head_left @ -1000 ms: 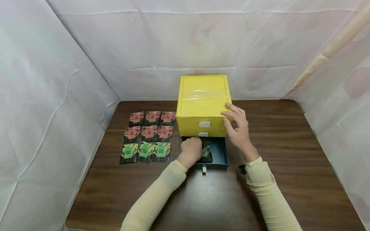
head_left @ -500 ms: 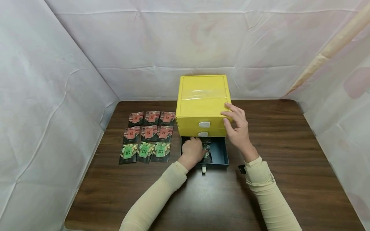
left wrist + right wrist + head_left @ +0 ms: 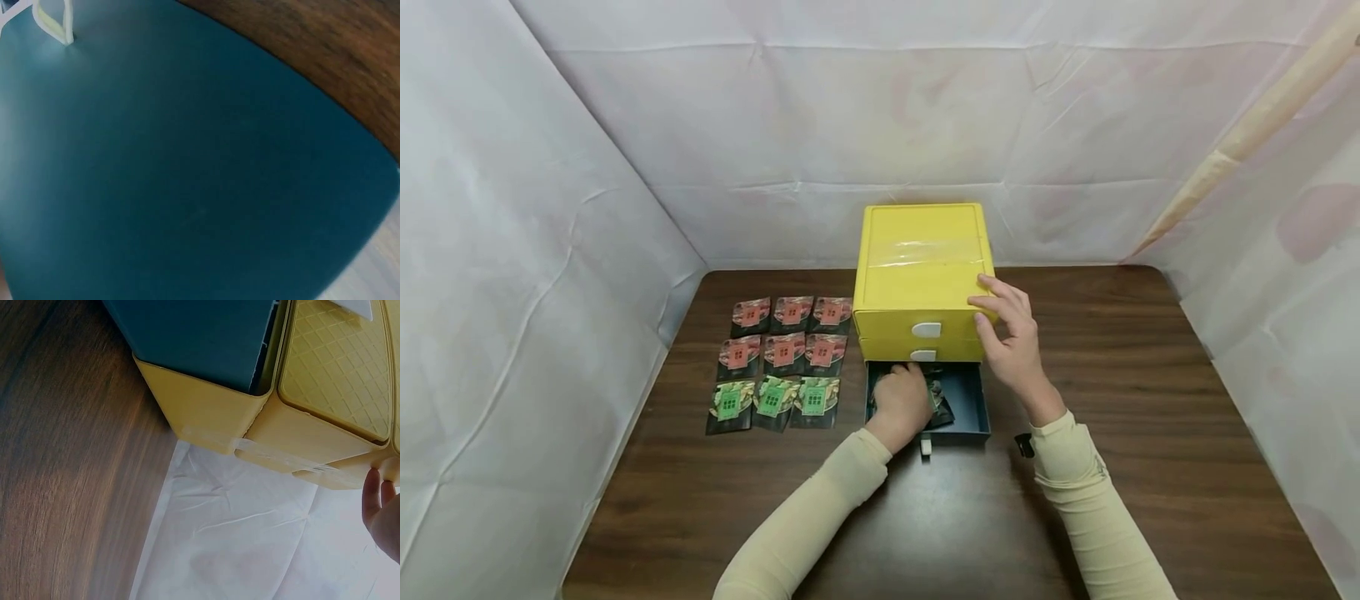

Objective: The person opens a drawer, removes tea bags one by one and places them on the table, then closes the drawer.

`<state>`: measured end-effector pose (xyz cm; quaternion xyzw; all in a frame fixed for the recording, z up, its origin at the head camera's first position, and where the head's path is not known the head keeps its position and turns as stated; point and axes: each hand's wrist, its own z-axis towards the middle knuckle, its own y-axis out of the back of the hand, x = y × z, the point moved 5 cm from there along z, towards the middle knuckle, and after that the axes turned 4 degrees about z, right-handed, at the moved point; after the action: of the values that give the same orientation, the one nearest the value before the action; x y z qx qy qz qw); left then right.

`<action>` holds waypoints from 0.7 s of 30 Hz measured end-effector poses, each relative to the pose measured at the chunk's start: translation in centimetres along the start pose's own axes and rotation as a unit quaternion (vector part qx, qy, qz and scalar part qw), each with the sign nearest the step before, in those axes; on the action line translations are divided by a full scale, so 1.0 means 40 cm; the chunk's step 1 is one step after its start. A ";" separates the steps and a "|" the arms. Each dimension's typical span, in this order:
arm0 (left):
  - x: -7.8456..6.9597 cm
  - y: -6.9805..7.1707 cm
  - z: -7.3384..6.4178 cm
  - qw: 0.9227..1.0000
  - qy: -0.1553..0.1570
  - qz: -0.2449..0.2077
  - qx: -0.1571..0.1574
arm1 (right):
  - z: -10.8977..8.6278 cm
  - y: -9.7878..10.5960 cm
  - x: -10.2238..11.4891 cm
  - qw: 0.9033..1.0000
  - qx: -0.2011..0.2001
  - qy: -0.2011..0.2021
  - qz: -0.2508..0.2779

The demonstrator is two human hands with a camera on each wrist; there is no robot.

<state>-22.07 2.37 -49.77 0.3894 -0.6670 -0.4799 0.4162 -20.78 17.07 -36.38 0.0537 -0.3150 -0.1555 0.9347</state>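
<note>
A yellow drawer box point(image 3: 917, 287) stands at the back middle of the table, its dark teal bottom drawer point(image 3: 973, 402) pulled out. My left hand point(image 3: 901, 402) reaches into the left side of this drawer with bent fingers. Its fingertips are hidden, so I cannot tell whether they pinch anything. Just right of it lies a dark packet point(image 3: 941, 416), tilted. My right hand point(image 3: 1013, 350) rests with spread fingers on the box's front right corner; the right wrist view shows its fingers point(image 3: 372, 490) at the box edge. The drawer front point(image 3: 200, 156) fills the left wrist view.
Left of the box, rows of red-labelled packets point(image 3: 785, 353) lie on the brown table point(image 3: 1150, 433), with a row of green-labelled packets point(image 3: 772, 402) in front. A white pull tab point(image 3: 926, 447) sticks out from the drawer. White cloth point(image 3: 880, 100) hangs behind.
My left hand has turned a little inside the drawer, and the dark packet beside it has shifted and tilted. The right hand stays on the box corner.
</note>
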 end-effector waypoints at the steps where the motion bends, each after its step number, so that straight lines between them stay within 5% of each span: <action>1: 0.001 -0.002 0.001 1.000 0.001 -0.001 0.004 | -0.001 0.000 0.000 1.000 0.001 0.000 -0.001; 15: 0.001 0.002 -0.005 0.999 -0.033 -0.022 0.010 | 0.001 0.003 0.004 1.000 -0.001 0.001 -0.007; 21: -0.002 0.031 -0.017 0.997 -0.039 -0.047 -0.053 | -0.001 0.004 0.001 1.000 -0.003 0.001 -0.006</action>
<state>-21.58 2.54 -48.45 0.3784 -0.6372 -0.5487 0.3869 -20.67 17.21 -36.36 0.0526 -0.3137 -0.1622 0.9341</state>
